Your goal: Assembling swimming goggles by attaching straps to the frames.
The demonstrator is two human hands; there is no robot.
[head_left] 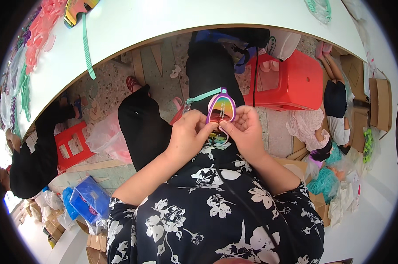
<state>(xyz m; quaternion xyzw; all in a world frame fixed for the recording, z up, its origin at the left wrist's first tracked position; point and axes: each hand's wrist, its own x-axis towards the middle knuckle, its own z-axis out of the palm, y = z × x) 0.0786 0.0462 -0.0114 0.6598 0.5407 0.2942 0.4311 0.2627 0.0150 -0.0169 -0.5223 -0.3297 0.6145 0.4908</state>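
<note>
A pair of swim goggles (222, 105) with a purple rim and a rainbow mirrored lens is held over my lap. My left hand (188, 134) pinches its near part from the left, thumb pressed close to the middle. From the other side my right hand (247, 132) grips the same part, with its thumb next to the left one. A mint-green strap (204, 95) runs from the far end of the goggles toward the left. My fingers and thumbs cover much of the near lens and the nose piece.
A white table (164, 20) curves across the far side, bearing mirrored goggles (76, 12), a loose green strap (88, 48) and a heap of pink straps (43, 26). Red stools (298, 83) stand around. Other people sit at left and right, near cartons, bags and a blue bin (91, 198).
</note>
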